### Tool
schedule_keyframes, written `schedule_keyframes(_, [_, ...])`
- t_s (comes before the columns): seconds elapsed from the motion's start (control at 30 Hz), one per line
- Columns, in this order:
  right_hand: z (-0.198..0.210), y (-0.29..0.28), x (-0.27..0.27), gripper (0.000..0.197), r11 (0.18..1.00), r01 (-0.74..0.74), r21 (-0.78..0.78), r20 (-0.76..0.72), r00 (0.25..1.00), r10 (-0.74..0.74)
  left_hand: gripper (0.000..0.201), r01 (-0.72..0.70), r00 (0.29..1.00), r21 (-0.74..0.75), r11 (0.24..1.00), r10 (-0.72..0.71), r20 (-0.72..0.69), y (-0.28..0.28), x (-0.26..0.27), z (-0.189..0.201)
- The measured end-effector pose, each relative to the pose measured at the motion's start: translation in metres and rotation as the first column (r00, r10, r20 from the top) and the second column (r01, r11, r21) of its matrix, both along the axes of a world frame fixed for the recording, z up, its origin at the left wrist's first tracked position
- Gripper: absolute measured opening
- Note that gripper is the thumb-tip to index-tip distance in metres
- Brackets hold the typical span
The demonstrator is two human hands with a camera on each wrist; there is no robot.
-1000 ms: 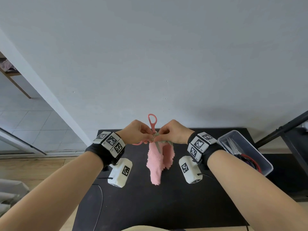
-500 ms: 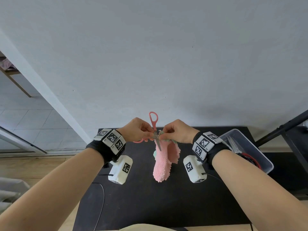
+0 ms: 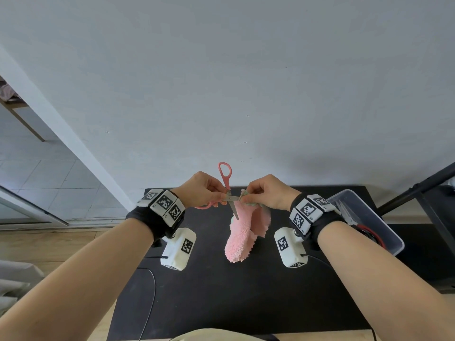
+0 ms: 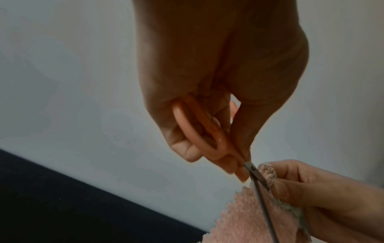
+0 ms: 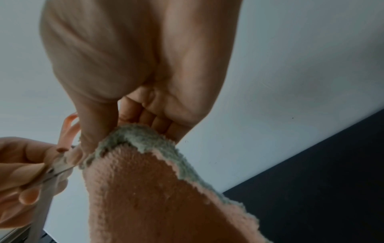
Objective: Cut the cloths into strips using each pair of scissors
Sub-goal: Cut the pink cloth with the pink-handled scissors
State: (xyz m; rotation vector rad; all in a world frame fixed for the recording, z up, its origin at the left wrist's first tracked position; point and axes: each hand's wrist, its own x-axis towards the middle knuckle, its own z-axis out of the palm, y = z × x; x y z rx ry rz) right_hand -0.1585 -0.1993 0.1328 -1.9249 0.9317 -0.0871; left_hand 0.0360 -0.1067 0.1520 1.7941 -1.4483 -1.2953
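Note:
A pink fluffy cloth (image 3: 240,236) with a pale green edge hangs above the black table (image 3: 221,291). My right hand (image 3: 267,194) pinches its top edge, seen close in the right wrist view as the cloth (image 5: 155,189). My left hand (image 3: 204,190) grips pink-handled scissors (image 3: 227,190) by the lower loop and the pivot; the other loop sticks up free. The blades stand spread, one pointing at the cloth's top edge, one slanting down over the pink side. The left wrist view shows the scissors (image 4: 209,136) in my curled fingers (image 4: 187,148), a blade lying along the cloth (image 4: 249,218).
A clear plastic box (image 3: 364,217) at the table's right holds other scissors, one with red handles (image 3: 369,233). A grey wall rises just behind the table. A black stand leg (image 3: 418,185) slants at the far right. Cables trail over the table from the wrist cameras.
Both hands have risen a little with the cloth. The scissor blades have spread apart, and one handle loop now stands higher above my left hand.

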Motion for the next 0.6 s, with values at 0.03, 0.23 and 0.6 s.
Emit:
schedule_keyframes(0.03, [-0.001,0.000,-0.001,0.010,1.000,0.001,0.004,-0.005,1.000,-0.001,0.018,-0.004,1.000,0.000,1.000,0.004,-0.007,0.000,0.000,-0.001])
schedule_keyframes(0.23, [-0.007,-0.004,-0.010,0.010,0.999,0.035,0.022,0.023,0.999,-0.035,0.019,-0.008,1.000,0.009,1.000,0.008,-0.001,-0.001,0.001,-0.005])
schedule_keyframes(0.6, [-0.011,-0.028,-0.045,0.009,0.986,0.166,0.028,0.021,0.986,-0.166,0.010,-0.168,0.985,0.018,0.986,0.168,0.027,0.004,0.036,-0.010])
